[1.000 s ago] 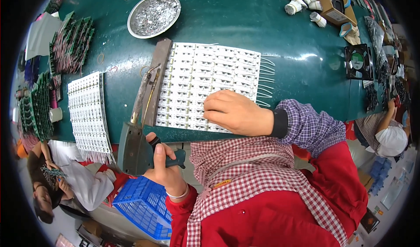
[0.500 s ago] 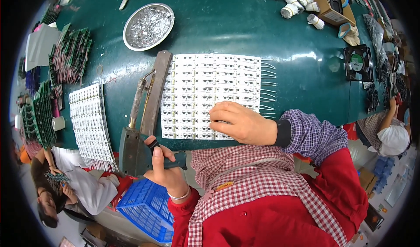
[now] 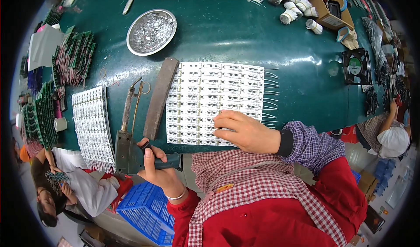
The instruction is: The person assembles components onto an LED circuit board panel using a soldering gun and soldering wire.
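My left hand (image 3: 159, 168) is closed round the handle of a soldering gun (image 3: 125, 153), whose long tip and thin feed tube point toward the far side, left of a flat brown bar (image 3: 161, 99). The tip stands apart from the bar. Right of the bar lies a white circuit board panel (image 3: 188, 87) with rows of small parts and thin white wires along its right edge. My right hand (image 3: 247, 132) rests on the panel's near right part, fingers bent a little and apart; what lies under the fingertips is hidden.
A metal bowl (image 3: 131, 39) of silvery scraps stands beyond the bar. More white panels (image 3: 89, 120) lie at left, near green boards with wires (image 3: 74, 58). Wire bundles (image 3: 288, 16), a cardboard box (image 3: 332, 17) and a black fan (image 3: 357, 66) are at right. A co-worker (image 3: 57, 190) sits at lower left.
The soldering gun has moved left, its tip now away from the brown bar it was beside. My right hand stays on the panel. The whole view has shifted slightly.
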The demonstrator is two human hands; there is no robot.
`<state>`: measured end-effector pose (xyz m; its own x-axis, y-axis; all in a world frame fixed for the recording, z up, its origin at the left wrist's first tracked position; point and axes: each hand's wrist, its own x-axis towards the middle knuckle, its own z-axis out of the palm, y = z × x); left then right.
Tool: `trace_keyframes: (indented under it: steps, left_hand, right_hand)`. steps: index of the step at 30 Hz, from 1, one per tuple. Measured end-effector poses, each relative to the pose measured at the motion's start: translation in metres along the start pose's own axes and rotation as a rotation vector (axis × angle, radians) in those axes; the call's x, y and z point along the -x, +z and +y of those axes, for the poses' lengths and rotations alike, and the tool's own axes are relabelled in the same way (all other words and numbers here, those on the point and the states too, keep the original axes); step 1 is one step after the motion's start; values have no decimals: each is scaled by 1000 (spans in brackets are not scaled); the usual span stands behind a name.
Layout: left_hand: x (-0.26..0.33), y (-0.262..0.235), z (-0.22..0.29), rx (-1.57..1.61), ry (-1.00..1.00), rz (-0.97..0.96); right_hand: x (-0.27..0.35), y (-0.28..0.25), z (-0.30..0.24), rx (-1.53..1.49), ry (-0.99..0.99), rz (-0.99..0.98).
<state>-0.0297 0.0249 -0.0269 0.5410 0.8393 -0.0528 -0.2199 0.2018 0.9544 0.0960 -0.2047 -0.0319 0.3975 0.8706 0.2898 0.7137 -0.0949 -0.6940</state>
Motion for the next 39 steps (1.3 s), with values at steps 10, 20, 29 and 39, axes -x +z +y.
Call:
trace_keyframes:
  steps: [10, 20, 29, 39]
  left_hand:
    - [3, -6, -5, 11, -3, -53]
    - [5, -3, -1, -57, 10, -12]
    - [-2, -2, -2, -44, -19, -32]
    - [4, -3, -2, -16, -14, -72]
  right_hand:
    - [-30, -64, 24, 253, 8, 280]
    - [-77, -154, 214, 900, 173, 554]
    - [-86, -156, 234, 1048, 151, 528]
    - [-84, -154, 222, 1000, 222, 500]
